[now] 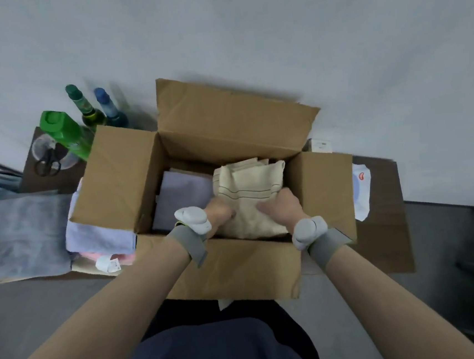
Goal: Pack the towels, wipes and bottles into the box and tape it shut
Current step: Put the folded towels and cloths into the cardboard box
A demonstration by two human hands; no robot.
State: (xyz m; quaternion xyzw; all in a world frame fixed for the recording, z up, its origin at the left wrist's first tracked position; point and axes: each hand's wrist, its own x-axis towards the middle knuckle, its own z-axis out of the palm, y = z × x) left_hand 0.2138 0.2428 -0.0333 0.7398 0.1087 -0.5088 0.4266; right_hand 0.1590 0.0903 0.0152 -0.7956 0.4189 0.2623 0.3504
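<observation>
An open cardboard box (114, 176) stands in the middle with all flaps up. Inside lie a lilac towel (182, 196) on the left and a beige striped towel (248, 187) on the right. My left hand (219, 214) and my right hand (279, 208) both grip the near end of the beige towel inside the box. Left of the box lie a grey towel (18, 235), a lilac towel (96, 236) and a pink one (92, 257). Three bottles stand behind: a green one (66, 132), a green-capped one (81, 107) and a blue-capped one (107, 105). A wipes pack (361, 190) lies to the right.
Black scissors (47, 165) and a clear tape roll (44, 148) lie on the dark table (386, 237) at the back left. A small white box (320, 143) sits behind the right flap. A pale wall runs behind everything.
</observation>
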